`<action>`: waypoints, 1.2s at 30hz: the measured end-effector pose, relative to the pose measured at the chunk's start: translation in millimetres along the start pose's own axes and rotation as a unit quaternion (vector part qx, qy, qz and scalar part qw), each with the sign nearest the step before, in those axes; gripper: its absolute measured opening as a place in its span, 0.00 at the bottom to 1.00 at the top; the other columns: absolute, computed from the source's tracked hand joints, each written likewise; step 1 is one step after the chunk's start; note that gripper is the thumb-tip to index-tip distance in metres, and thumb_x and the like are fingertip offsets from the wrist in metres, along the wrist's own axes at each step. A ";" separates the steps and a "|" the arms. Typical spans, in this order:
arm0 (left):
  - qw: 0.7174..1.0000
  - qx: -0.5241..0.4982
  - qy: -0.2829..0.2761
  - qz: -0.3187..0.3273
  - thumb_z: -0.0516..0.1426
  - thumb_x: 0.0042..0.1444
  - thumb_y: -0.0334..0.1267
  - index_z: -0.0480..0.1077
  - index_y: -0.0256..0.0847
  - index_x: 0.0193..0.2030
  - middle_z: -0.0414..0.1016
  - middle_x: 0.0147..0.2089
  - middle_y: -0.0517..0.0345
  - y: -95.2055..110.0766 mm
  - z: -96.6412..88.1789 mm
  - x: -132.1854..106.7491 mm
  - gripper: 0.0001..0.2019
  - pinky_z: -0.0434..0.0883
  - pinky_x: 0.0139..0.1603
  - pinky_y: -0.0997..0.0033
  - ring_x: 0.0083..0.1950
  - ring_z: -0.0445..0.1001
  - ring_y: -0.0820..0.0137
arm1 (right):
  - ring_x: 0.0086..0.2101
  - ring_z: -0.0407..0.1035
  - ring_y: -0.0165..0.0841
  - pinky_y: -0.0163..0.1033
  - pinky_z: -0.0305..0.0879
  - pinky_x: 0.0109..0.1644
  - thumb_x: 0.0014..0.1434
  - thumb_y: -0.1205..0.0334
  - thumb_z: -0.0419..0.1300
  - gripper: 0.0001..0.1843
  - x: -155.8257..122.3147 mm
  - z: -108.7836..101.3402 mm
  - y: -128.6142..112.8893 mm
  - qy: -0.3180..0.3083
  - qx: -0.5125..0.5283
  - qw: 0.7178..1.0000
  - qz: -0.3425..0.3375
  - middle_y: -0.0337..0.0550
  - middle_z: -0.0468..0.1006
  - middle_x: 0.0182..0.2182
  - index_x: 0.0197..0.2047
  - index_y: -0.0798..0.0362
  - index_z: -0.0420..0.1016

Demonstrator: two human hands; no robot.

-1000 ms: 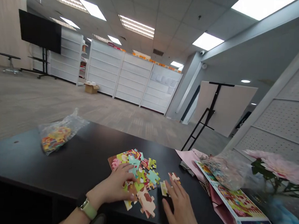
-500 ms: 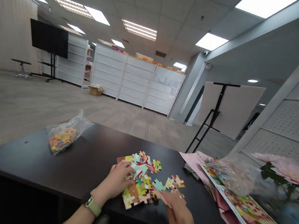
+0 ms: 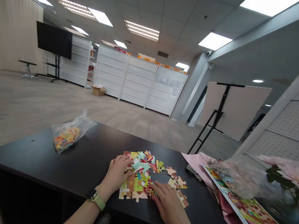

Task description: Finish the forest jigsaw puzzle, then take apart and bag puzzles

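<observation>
A heap of colourful jigsaw pieces [image 3: 141, 174] lies on the black table [image 3: 84, 162]. My left hand [image 3: 116, 174], with a green-strapped watch on its wrist, rests on the heap's left side, fingers curled over the pieces. My right hand [image 3: 165, 202] lies flat at the heap's right edge, fingers stretched out and touching pieces. A few loose pieces [image 3: 176, 182] lie just right of the heap, beyond my right fingertips.
A clear bag of puzzle pieces [image 3: 69, 133] sits at the table's far left. On the right lie a pink sheet [image 3: 194, 161], a printed puzzle picture [image 3: 245, 204], another clear bag [image 3: 231, 174] and pink flowers [image 3: 287, 169]. An easel [image 3: 216, 113] stands beyond the table.
My right hand came down from holding pieces up to lie flat at the heap's right edge. The heap has been pushed closer together. The view has shifted slightly to the left.
</observation>
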State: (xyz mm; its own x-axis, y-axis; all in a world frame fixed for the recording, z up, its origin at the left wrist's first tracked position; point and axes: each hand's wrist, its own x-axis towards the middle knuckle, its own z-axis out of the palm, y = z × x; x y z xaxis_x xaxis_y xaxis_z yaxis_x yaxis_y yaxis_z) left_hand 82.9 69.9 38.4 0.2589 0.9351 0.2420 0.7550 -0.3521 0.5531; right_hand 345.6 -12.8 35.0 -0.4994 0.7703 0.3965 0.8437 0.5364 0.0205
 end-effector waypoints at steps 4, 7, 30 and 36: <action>1.000 0.000 0.013 -0.001 0.60 0.56 0.32 0.75 0.50 0.51 0.71 0.65 0.55 3.4 -2.6 -0.3 0.16 0.60 0.62 0.52 0.67 0.62 0.55 | 0.43 0.79 0.38 0.40 0.77 0.45 0.66 0.71 0.49 0.21 2.1 0.1 31.9 0.030 -0.016 0.999 0.013 0.46 0.83 0.47 0.57 0.50 0.75; 1.000 -0.007 0.015 0.025 0.58 0.56 0.30 0.75 0.50 0.50 0.72 0.62 0.55 15.9 -1.7 -8.1 0.16 0.61 0.61 0.55 0.66 0.63 0.57 | 0.45 0.79 0.40 0.43 0.77 0.48 0.63 0.73 0.49 0.22 -5.4 3.3 58.4 0.081 -0.050 0.994 0.058 0.48 0.84 0.46 0.53 0.50 0.78; 0.975 -0.053 -0.139 0.164 0.63 0.54 0.55 0.68 0.50 0.62 0.63 0.71 0.50 43.8 20.3 -35.4 0.30 0.46 0.74 0.41 0.72 0.57 0.48 | 0.58 0.72 0.45 0.50 0.73 0.59 0.69 0.56 0.56 0.18 -12.2 18.9 48.7 0.072 -0.042 0.996 0.027 0.48 0.77 0.59 0.59 0.46 0.77; 0.971 -0.085 -0.123 0.186 0.68 0.46 0.59 0.75 0.52 0.48 0.75 0.57 0.59 39.4 8.7 -35.7 0.25 0.57 0.67 0.51 0.59 0.69 0.54 | 0.53 0.76 0.40 0.37 0.75 0.55 0.65 0.52 0.62 0.28 -38.7 14.1 25.8 0.047 -0.033 0.990 -0.128 0.47 0.79 0.56 0.66 0.47 0.69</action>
State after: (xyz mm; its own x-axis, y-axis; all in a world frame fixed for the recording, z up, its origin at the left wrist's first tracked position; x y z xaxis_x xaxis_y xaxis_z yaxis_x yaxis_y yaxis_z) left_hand 108.6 22.9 44.6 0.6465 0.7154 0.2650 0.4763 -0.6499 0.5923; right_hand 383.9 -23.9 7.3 -0.6814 0.5748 0.4531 0.7039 0.6843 0.1905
